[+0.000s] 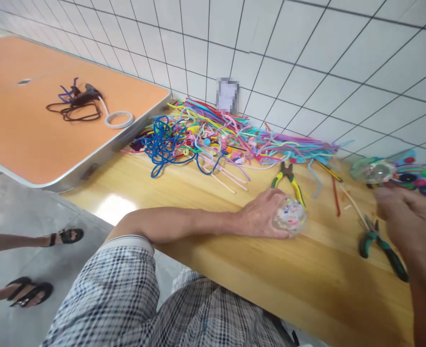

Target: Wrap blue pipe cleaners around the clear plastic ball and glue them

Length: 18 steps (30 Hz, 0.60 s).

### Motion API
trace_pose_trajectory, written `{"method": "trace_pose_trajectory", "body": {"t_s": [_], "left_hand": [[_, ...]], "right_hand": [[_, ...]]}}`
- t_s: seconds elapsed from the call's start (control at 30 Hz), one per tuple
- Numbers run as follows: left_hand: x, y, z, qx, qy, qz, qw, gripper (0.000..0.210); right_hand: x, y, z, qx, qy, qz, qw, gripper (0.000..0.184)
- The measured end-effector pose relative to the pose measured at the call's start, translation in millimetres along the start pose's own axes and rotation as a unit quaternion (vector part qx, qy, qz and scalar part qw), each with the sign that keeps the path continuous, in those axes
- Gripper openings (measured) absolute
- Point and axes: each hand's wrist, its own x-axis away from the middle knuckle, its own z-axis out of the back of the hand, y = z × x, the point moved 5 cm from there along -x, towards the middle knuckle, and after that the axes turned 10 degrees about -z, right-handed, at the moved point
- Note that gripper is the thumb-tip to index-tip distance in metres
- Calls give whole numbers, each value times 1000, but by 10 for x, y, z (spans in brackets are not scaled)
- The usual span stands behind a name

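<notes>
My left hand (261, 214) rests at the wooden table, its fingers wrapped round a clear, round container (290, 216) with small coloured bits showing in it. Just behind that hand lie pliers with yellow and black handles (288, 180). On the right, my right hand (408, 212) is smeared by motion, close to a second clear, shiny container (377, 169); whether its fingers grip this is unclear. Green-and-black-handled pliers (382, 248) lie by the right forearm, beside a thin pale stick (353, 205) and a red pipe cleaner (336, 196).
Heaped pipe cleaners (234, 132) in many colours line the tiled wall (307, 58), with a tangled blue cord (164, 142) at their left. An orange table (54, 140) adjoins, bearing black cables (79, 103) and a white tape roll (119, 119). Another person's sandalled feet (32, 291) stand at left.
</notes>
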Motion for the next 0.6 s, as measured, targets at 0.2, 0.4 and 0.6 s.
{"method": "trace_pose_trajectory", "body": {"t_s": [0.2, 0.4, 0.6], "left_hand": [[201, 213, 187, 30, -25, -17, 999, 92], [650, 395, 729, 11, 32, -64, 997, 102], [1030, 392, 1336, -31, 93, -31, 995, 102]], "right_hand": [[86, -1481, -564, -32, -164, 183, 969, 57], [148, -2082, -1629, -27, -287, 368, 884, 15], [289, -2299, -2571, -20, -298, 428, 853, 25]]}}
